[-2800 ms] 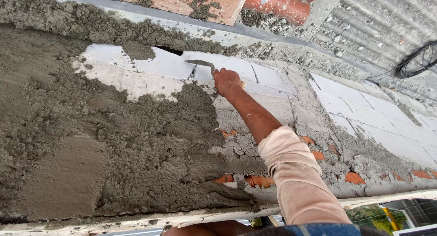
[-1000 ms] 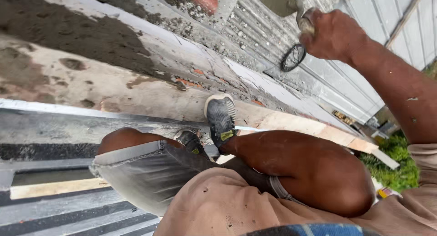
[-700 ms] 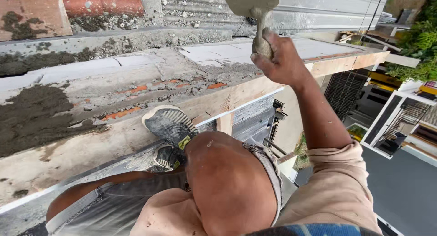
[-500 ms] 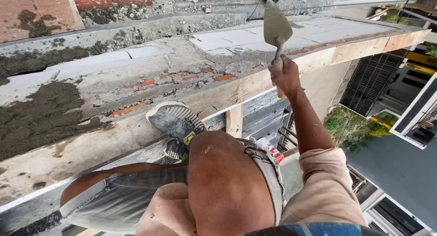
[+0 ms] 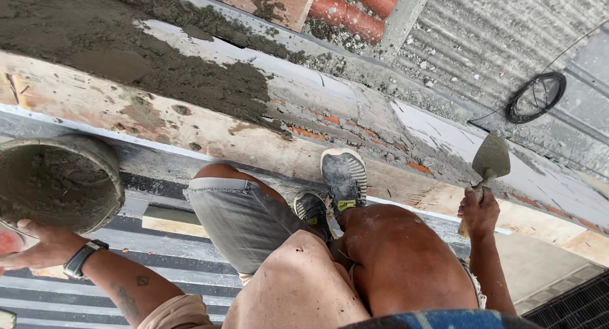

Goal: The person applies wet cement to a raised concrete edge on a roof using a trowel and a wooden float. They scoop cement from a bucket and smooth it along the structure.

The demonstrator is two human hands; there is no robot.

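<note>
Rough masonry ledge [image 5: 209, 129] runs across the upper field: wet grey mortar [image 5: 184, 81], coarse and gritty, covers its left part; toward the right, pale flat blocks with orange brick fragments showing through the joints. Beyond it, corrugated sheet roofing [image 5: 507, 43], grey and ribbed, with a black coil of wire [image 5: 538, 97] lying on it, and rounded red clay tiles [image 5: 355, 5] near the top edge.

Right hand [image 5: 479, 211]: arm extended forward, grip closed fully around the handle of a trowel [image 5: 490, 161]. Blade stands upright directly above the grip, pointed, smeared with grey mortar, in front of the ledge's right part.

Left hand [image 5: 41, 250]: wrist bent, watch on the wrist, fingers spread under a round bucket [image 5: 57, 183] just above the grip. How far the fingers close on it cannot be told; the hand touches the underside. Bucket is crusted grey, holds a layer of wet mortar inside.

Between the grips: bent knees in grey shorts, two worn shoes [image 5: 342, 177] braced against the ledge's face.
</note>
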